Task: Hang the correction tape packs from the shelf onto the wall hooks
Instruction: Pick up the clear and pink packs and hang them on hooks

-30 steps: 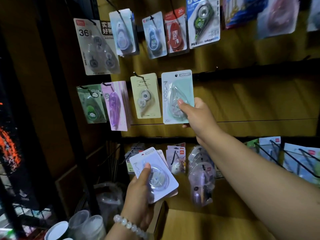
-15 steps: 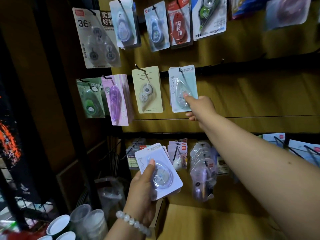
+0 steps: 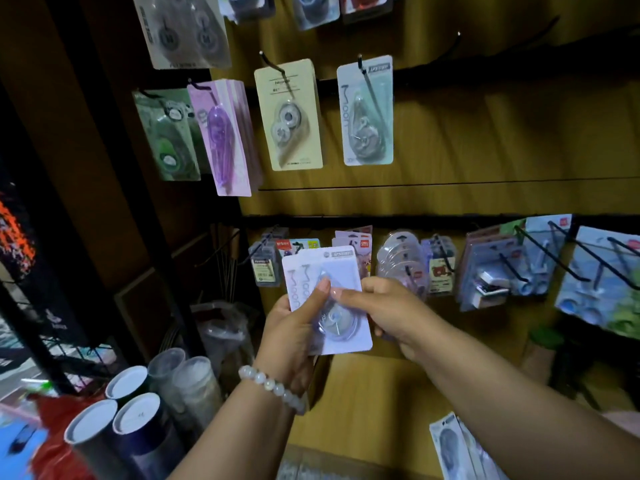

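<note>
My left hand (image 3: 294, 327), a bead bracelet on its wrist, holds a small stack of white correction tape packs (image 3: 341, 271) low in front of the wall. My right hand (image 3: 391, 313) has its thumb and fingers closed on the front pack of that stack. A pale teal correction tape pack (image 3: 367, 112) hangs on a black wall hook (image 3: 362, 64) above, apart from both hands. More packs (image 3: 450, 448) lie on the wooden shelf (image 3: 374, 403) at the lower right.
Cream (image 3: 289, 116), purple (image 3: 221, 136) and green (image 3: 166, 133) packs hang to the left of the teal one. An empty hook (image 3: 450, 46) sticks out to its right. A lower row of hooks carries stationery (image 3: 491, 268). Cylindrical tubes (image 3: 138, 414) stand at the lower left.
My right hand let go of the teal pack, which now hangs on its hook, and dropped down to grip the front pack in my left hand. The view tilted downward.
</note>
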Motion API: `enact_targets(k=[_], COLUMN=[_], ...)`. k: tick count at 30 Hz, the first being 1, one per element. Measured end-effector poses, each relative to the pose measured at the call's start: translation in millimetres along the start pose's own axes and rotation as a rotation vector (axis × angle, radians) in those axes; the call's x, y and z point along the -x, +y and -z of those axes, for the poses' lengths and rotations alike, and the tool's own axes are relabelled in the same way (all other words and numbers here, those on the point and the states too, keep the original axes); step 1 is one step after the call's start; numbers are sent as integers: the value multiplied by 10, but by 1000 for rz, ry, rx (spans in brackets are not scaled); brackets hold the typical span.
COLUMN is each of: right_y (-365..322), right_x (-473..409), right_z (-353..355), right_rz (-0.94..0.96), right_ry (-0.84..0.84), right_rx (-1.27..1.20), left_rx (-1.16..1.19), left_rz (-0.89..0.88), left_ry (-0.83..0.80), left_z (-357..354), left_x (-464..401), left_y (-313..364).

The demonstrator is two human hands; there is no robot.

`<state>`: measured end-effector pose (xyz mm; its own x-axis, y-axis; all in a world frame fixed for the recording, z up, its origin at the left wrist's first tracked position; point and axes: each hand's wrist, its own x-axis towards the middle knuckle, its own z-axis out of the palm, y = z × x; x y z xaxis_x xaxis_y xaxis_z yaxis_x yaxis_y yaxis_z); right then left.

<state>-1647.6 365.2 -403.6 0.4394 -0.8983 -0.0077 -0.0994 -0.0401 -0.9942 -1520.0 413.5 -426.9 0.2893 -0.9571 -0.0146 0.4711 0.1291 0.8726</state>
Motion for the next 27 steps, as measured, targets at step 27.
enact_targets(k=[27], right_y=[-1458], right_x=[-289], right_z=[399], right_rz=[539], right_ry=[226], right_rx=[-146], left_rx=[-78], left_rz=[6], left_ry=[118], left_z=[88], left_x=[-71], left_y=[82])
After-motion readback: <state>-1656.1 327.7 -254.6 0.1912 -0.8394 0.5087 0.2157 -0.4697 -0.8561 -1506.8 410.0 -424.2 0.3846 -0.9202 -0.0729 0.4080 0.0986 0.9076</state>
